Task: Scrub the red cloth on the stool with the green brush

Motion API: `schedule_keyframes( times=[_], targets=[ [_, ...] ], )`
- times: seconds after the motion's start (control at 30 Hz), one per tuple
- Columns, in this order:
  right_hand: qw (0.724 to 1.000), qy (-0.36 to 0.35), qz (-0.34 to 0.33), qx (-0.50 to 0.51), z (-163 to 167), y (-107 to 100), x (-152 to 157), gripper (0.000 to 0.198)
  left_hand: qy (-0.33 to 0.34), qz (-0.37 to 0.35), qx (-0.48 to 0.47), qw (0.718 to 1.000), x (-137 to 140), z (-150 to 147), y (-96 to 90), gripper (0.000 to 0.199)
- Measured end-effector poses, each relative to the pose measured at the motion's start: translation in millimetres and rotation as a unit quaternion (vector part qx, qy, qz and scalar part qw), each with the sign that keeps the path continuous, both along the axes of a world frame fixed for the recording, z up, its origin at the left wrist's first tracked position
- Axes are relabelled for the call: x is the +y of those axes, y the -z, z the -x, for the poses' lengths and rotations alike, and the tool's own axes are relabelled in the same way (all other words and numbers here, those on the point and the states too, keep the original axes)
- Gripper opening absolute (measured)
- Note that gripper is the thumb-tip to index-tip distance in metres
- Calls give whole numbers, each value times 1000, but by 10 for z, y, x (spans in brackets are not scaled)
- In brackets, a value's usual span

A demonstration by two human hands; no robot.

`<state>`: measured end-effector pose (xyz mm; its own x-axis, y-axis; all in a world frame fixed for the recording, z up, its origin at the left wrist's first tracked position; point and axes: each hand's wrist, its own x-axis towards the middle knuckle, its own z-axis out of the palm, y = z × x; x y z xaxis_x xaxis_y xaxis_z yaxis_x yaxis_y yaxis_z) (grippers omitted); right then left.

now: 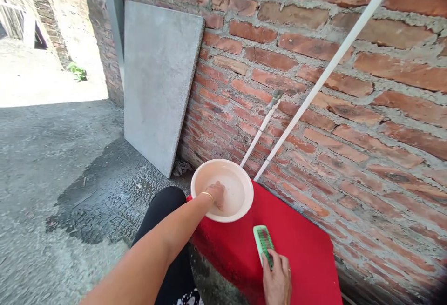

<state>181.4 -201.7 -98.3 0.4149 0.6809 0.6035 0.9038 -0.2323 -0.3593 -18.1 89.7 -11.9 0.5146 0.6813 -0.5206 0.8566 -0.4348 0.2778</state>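
My left hand (217,194) reaches into a pale pink basin (247,205) with cloudy water in it. Its fingers point downward and look loosely bent, with nothing visible in them; the tips are partly hidden in the water. A thin gold-coloured bangle circles that wrist. On a red cloth (296,240), my right hand (277,277) grips the near end of a light green brush (261,237) with rows of darker green bristles. The basin stands on the far left end of the cloth, beyond the brush.
Behind the cloth rises a brick wall (349,170) with two white pipes (314,91) along it, the shorter ending in a tap (275,98). A grey slab (157,81) leans on the wall. Wet concrete floor (104,193) lies left, beside my dark-clothed leg (167,207).
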Motion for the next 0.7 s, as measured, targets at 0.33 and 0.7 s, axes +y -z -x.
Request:
schedule_keyframes(
  times=[0.33,0.7],
  targets=[
    [999,-31,-6,16,259,-34,244,54,-9,-20,-9,1000,-12,-23,-1,116],
    [999,32,36,-3,-133,77,289,65,-6,-8,-23,1000,12,-15,15,119]
  ],
)
